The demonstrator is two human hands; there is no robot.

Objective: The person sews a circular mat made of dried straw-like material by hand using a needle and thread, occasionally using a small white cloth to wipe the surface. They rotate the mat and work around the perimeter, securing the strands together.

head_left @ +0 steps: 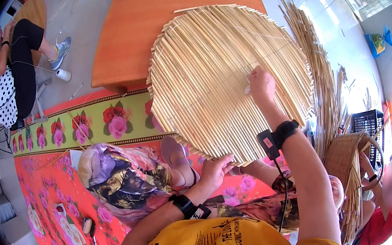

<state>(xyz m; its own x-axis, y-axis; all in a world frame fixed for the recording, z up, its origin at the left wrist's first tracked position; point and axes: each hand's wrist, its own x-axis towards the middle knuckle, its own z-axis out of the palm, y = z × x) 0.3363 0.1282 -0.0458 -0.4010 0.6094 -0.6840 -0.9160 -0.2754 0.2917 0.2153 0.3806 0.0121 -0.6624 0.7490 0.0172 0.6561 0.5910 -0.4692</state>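
Note:
A round mat of pale straw stalks [201, 83], laid side by side and crossed by thin thread lines, leans over my lap against an orange tabletop [134, 30]. At its near edge my left hand [216, 171] grips the rim, its fingertips on the stalk ends. Over the right half of the mat, my right hand [262, 85] is closed close to the surface. A small white bit [248, 88] shows under its fingers; whether it is cloth or something else I cannot tell. Fine thread runs across the stalks near that hand.
Long loose stalks [310, 43] lie in a heap at the right, near a wicker basket [343, 154] and a black crate [368, 123]. A person [0, 87] sits at the left by a white thread spool [63, 75]; another is at the right. Flowered red cloth [50, 177] covers the floor.

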